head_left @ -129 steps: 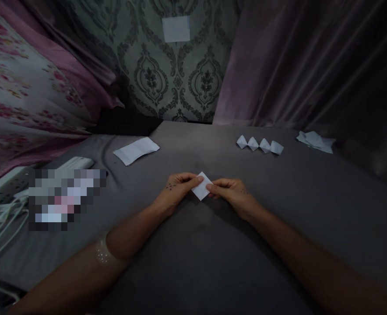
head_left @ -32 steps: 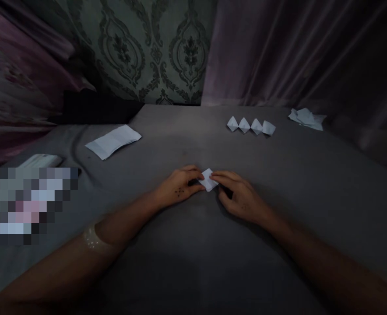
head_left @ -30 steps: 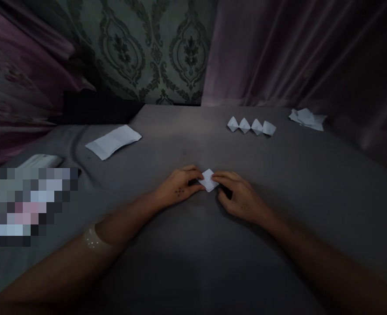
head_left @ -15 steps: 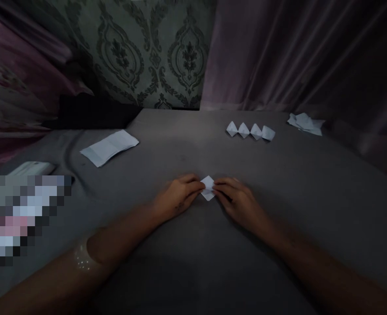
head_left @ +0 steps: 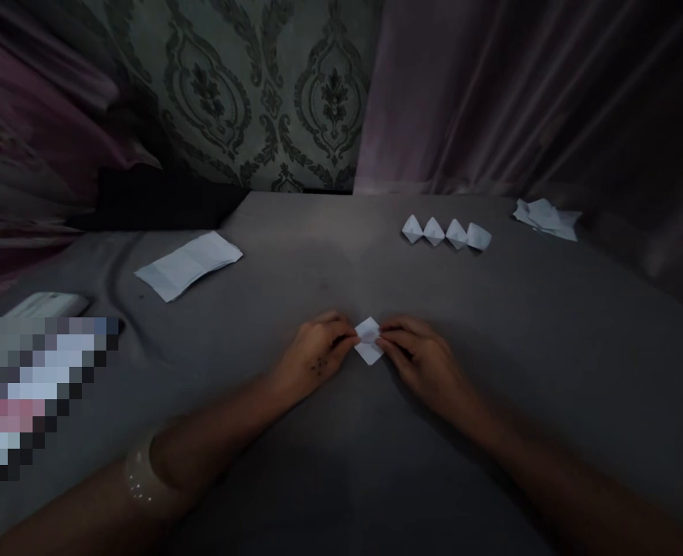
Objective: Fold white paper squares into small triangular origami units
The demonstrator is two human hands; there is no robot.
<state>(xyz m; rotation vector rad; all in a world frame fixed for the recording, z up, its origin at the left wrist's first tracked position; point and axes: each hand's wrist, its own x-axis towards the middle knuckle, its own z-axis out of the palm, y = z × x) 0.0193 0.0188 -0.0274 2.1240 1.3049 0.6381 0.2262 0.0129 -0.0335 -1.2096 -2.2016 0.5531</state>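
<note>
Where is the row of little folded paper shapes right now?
The folded shapes lie far right on the grey sheet, beyond the right hand, left of the paper scraps.

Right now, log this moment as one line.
left hand: pinching small folded paper | right hand: pinching same paper | paper: low over grey cloth | beyond: row of folded pieces, flat sheet

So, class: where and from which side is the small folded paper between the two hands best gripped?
Probably at its left and right corners, coming in from each side. The small folded paper sits as a diamond, side points outward, and the left hand and right hand pinch it there now.
</note>
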